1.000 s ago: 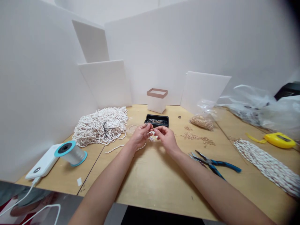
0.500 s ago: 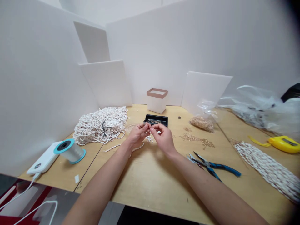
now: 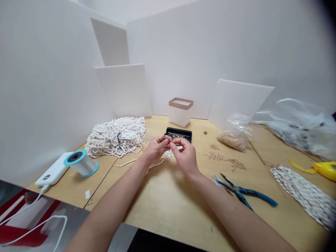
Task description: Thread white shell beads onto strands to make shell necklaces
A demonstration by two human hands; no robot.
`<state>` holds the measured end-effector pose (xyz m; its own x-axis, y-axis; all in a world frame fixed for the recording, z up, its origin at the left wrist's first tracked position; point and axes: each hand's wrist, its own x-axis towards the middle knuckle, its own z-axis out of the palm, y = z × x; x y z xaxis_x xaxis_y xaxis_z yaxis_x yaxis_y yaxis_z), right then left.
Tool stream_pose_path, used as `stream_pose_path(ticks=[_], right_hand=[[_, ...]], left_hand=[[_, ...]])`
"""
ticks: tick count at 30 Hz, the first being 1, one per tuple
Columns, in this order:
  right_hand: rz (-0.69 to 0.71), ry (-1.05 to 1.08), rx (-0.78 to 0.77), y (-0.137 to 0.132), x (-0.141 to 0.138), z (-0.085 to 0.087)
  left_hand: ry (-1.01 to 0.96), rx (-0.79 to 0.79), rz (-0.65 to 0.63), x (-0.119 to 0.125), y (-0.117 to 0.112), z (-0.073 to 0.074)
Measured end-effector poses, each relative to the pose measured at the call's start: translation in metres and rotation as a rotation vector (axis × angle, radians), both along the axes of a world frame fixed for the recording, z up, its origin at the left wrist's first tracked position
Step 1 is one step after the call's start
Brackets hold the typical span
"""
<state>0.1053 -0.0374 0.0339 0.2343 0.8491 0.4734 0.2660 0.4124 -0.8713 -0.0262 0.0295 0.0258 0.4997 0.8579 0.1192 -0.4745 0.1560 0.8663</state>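
Counted on one counter (image 3: 168,206): one left hand (image 3: 156,148) and one right hand (image 3: 185,156). One black tray (image 3: 179,134). One heap of white beaded strands (image 3: 115,137), one second bundle of white beaded strands (image 3: 301,196), and two short loose strands (image 3: 126,163) (image 3: 154,167). One small clear bag of gold-coloured beads (image 3: 231,141) and one scattered patch of loose beads (image 3: 225,161). One pair of blue-handled pliers (image 3: 243,193). One spool of clear cord (image 3: 81,163). One white power bank (image 3: 51,174). One yellow tape measure (image 3: 325,170), partly out of frame. One white box with a tan rim (image 3: 180,112). One large clear plastic bag (image 3: 299,127). Three upright white boards (image 3: 123,91) (image 3: 110,42) (image 3: 238,105). Two white cables (image 3: 26,210) (image 3: 39,231).
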Motion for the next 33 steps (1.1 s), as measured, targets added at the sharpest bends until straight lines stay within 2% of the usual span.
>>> stream_pose_path(ticks=[6, 15, 27, 33], right_hand=[[0.062, 0.091, -0.046, -0.001, -0.001, 0.005], [0.073, 0.091, -0.095, 0.003, -0.001, -0.002], [0.072, 0.097, -0.098, 0.004, 0.0, 0.001], [0.083, 0.116, -0.11, 0.003, -0.001, 0.003]], left_hand=[[0.066, 0.089, 0.037, -0.004, 0.005, -0.002], [0.312, 0.361, 0.08, -0.017, 0.016, -0.003], [0.367, 0.443, 0.088, -0.017, 0.009, 0.008], [0.383, 0.471, 0.091, -0.018, 0.009, 0.007]])
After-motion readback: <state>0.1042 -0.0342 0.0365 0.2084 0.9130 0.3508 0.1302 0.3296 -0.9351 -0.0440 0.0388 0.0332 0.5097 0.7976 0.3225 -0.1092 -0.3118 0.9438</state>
